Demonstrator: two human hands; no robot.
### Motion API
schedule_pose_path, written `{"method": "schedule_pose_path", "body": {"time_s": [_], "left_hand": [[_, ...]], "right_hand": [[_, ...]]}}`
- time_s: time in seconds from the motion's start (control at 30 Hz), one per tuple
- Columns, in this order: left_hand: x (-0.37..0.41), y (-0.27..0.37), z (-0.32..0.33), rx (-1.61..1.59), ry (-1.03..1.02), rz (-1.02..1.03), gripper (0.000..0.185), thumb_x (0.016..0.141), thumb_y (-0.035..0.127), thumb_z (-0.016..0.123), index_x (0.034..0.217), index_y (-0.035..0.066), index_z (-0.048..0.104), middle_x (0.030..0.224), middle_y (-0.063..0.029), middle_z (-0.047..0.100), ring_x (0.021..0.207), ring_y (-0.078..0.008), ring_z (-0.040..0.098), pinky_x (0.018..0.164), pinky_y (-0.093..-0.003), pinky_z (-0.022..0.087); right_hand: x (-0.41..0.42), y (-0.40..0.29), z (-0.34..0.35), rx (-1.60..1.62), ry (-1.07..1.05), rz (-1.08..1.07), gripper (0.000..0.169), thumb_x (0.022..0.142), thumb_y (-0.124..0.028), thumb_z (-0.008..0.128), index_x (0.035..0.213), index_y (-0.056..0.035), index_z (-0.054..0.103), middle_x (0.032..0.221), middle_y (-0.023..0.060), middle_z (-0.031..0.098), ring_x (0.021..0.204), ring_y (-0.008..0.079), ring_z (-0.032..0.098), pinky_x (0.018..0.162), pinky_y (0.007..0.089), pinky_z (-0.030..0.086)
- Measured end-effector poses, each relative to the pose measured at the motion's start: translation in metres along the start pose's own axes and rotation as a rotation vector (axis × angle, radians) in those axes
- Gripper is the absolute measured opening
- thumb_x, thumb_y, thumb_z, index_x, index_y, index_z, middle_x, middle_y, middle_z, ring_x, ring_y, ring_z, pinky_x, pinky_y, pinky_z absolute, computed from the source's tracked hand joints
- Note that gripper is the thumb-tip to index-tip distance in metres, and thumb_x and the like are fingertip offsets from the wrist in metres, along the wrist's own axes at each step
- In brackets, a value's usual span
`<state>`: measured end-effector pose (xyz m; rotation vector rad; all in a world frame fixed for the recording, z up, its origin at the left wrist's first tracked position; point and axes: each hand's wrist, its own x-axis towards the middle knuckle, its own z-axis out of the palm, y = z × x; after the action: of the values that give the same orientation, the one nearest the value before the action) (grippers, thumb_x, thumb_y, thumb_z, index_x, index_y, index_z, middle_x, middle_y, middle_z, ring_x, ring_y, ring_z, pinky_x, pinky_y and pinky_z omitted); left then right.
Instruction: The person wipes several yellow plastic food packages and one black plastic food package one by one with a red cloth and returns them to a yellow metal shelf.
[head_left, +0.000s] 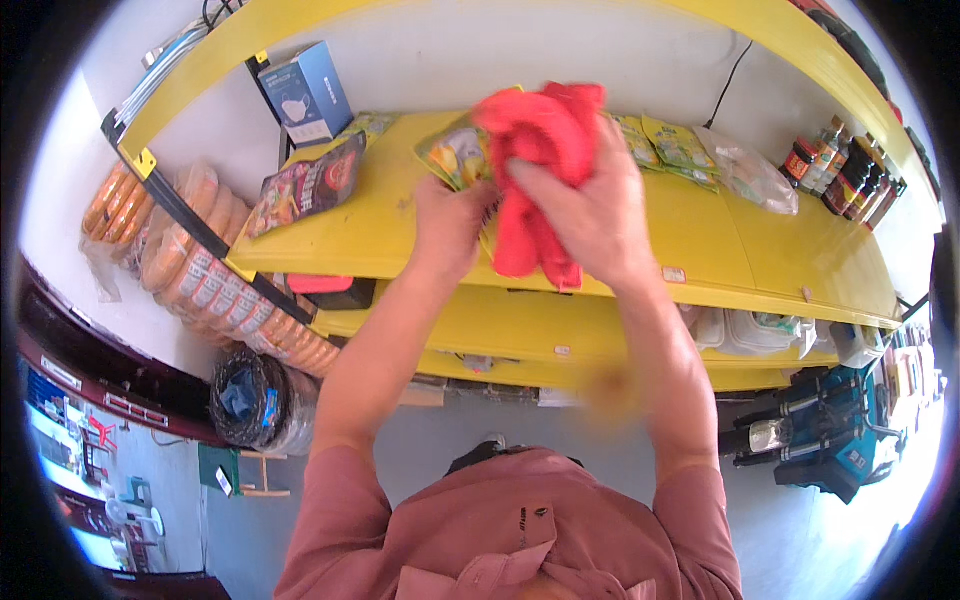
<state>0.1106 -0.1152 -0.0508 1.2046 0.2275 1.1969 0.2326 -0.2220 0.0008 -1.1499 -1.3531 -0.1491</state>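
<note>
My right hand (592, 210) grips a bunched red cloth (536, 142), blurred by motion, above the yellow metal shelf (675, 232). Close beside it, my left hand (454, 225) is closed on the lower edge of a green and yellow food packet (457, 154), which the cloth partly covers. On the shelf to the left lies a dark printed snack bag (307, 184). Behind it stands a blue mask box (307, 94). More green packets (679, 146) lie right of the cloth, beside a clear plastic bag (750, 169).
Sauce bottles (847, 172) and a red-lidded jar (799, 161) stand at the shelf's right end. An upper yellow beam (465, 9) arches over my hands. Wrapped orange stacks (225, 289) and a black-rimmed roll (244, 397) stand left; a teal and black wheeled item (825, 427) is right.
</note>
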Motion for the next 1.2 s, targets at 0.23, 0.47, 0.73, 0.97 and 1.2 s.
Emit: {"method": "schedule_pose_path", "body": {"time_s": [0.23, 0.47, 0.73, 0.97, 1.2], "left_hand": [[-0.088, -0.014, 0.009, -0.282, 0.152, -0.157, 0.037, 0.098, 0.010, 0.050, 0.134, 0.002, 0.051, 0.129, -0.0097, 0.060, 0.118, -0.0242, 0.061, 0.104, -0.0409, 0.048], [-0.133, 0.011, -0.001, -0.358, 0.247, -0.131, 0.042, 0.093, 0.007, 0.057, 0.134, 0.000, 0.051, 0.129, -0.0135, 0.063, 0.119, -0.0278, 0.062, 0.103, -0.0433, 0.049], [-0.175, -0.002, -0.007, -0.069, 0.112, -0.231, 0.041, 0.089, -0.006, 0.053, 0.130, 0.002, 0.053, 0.123, -0.0089, 0.063, 0.112, -0.0213, 0.063, 0.096, -0.0377, 0.052], [-0.185, 0.039, -0.043, -0.208, 0.284, -0.117, 0.046, 0.087, -0.007, 0.049, 0.132, 0.000, 0.050, 0.127, -0.0115, 0.061, 0.115, -0.0238, 0.062, 0.100, -0.0403, 0.051], [-0.199, 0.082, -0.129, -0.319, 0.279, 0.006, 0.050, 0.088, 0.000, 0.056, 0.136, -0.002, 0.047, 0.132, -0.0157, 0.059, 0.118, -0.0293, 0.062, 0.103, -0.0451, 0.050]], "right_hand": [[-0.055, 0.006, 0.012, -0.198, -0.050, -0.090, 0.046, 0.070, -0.022, 0.083, 0.108, -0.0032, 0.064, 0.116, 0.0195, 0.058, 0.101, 0.0424, 0.054, 0.085, 0.0498, 0.051], [-0.155, 0.022, -0.014, 0.053, -0.184, 0.131, 0.052, 0.073, -0.019, 0.081, 0.120, -0.0033, 0.064, 0.120, 0.0198, 0.059, 0.110, 0.0400, 0.057, 0.095, 0.0467, 0.049], [-0.108, -0.008, 0.002, 0.079, -0.124, 0.108, 0.044, 0.076, -0.022, 0.078, 0.114, -0.0042, 0.065, 0.110, 0.0205, 0.062, 0.105, 0.0429, 0.058, 0.090, 0.0482, 0.050], [-0.116, -0.051, 0.050, 0.048, -0.213, 0.058, 0.045, 0.077, -0.023, 0.078, 0.116, -0.0037, 0.066, 0.110, 0.0195, 0.064, 0.098, 0.0400, 0.063, 0.088, 0.0442, 0.052], [-0.207, -0.055, 0.110, 0.473, -0.205, 0.416, 0.041, 0.081, -0.017, 0.079, 0.116, -0.0028, 0.062, 0.113, 0.0127, 0.065, 0.104, 0.0269, 0.065, 0.089, 0.0399, 0.054]]}}
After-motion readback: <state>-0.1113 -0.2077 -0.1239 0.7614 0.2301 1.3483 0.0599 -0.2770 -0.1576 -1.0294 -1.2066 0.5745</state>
